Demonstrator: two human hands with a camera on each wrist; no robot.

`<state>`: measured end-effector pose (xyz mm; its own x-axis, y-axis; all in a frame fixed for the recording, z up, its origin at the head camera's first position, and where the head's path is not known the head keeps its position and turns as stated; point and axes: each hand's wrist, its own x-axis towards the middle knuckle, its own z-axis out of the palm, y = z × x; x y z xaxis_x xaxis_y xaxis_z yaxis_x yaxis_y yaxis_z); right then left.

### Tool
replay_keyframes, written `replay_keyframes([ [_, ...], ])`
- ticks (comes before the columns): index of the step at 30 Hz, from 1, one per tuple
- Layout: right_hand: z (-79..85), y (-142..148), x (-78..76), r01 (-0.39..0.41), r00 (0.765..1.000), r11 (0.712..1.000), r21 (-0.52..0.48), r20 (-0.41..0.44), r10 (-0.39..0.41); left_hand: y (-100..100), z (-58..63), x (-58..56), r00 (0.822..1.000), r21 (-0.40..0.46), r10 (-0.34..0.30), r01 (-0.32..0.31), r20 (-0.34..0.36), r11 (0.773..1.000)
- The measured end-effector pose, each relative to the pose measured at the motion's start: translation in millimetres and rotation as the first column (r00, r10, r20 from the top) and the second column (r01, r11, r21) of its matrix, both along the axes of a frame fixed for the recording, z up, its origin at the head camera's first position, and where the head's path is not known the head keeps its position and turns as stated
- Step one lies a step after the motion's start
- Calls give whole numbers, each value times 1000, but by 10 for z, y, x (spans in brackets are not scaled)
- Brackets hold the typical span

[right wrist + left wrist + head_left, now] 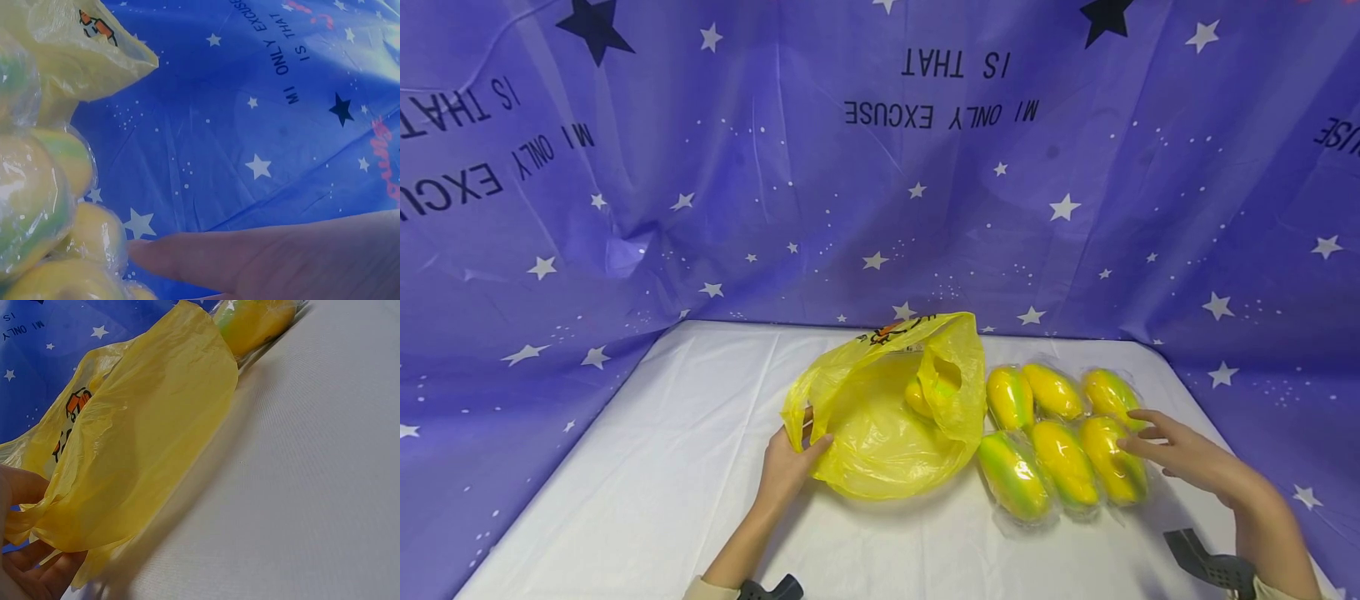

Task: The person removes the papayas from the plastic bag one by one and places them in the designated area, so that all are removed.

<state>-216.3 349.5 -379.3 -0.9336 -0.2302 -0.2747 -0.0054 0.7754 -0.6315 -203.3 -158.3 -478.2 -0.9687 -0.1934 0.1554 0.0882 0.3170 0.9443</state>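
A thin yellow plastic bag (887, 442) stands with its mouth spread towards me in the head view. My left hand (786, 467) grips its left edge; in the left wrist view the thumb and fingers pinch the gathered film (125, 456). Inside the bag lies a yellow mango (917, 400), partly covered by a handle loop. Right of the bag, several yellow-green mangoes in clear wrap sit in two rows. My right hand (1198, 458) is over the right end, its fingers spread beside the front right mango (1112, 462) and the back right mango (1108, 393); contact is hard to judge.
A white cloth (647, 467) covers the table. Purple-blue curtains (820, 208) with stars and lettering hang behind it and at both sides. The nearest mango (1015, 475) to the bag lies close by its right side.
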Motion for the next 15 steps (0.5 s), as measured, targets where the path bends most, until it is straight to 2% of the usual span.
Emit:
replay_keyframes([
  [6,48,-81,17,37,990,999,-1,-135,-37,5,8,5,1000,1,0,0,2,1000],
  [10,75,-173,36,42,970,998,-39,-239,-50,2,6,5,1000,-4,1,-1,4,1000],
  [15,96,-365,50,63,944,996,-63,-320,-80,1,6,0,1000,-10,7,-7,8,1000],
])
